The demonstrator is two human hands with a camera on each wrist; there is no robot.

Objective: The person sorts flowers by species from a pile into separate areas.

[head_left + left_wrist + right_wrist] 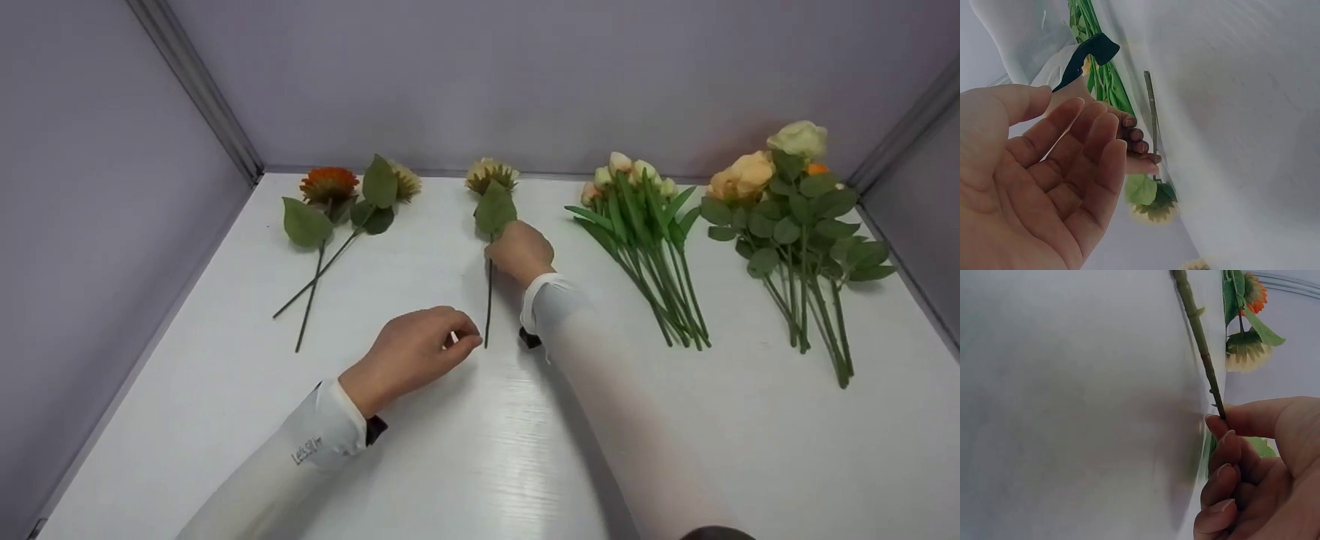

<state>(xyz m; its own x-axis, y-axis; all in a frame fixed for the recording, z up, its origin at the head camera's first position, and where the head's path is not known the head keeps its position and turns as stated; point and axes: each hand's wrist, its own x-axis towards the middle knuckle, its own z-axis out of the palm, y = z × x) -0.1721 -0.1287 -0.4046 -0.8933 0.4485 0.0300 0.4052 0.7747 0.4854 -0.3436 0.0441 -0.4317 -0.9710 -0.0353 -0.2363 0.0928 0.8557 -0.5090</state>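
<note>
A cream flower [491,176] with a green leaf lies at the middle of the white table's back edge, its thin stem pointing toward me. My right hand [521,250] pinches that stem just below the leaf, between thumb and forefinger, as the right wrist view shows at the stem [1204,354]. My left hand [416,349] hovers near the stem's lower end with nothing in it. In the left wrist view the fingers [1100,169] are loosely bent, palm showing. The flower's head is hidden from the right wrist view.
At left, an orange flower [330,184] and another cream flower [407,182] lie with crossed stems. Right of my right hand lies a bunch of tulips [637,217], and beyond it several roses [750,176]. Grey walls [525,82] enclose the table [420,465].
</note>
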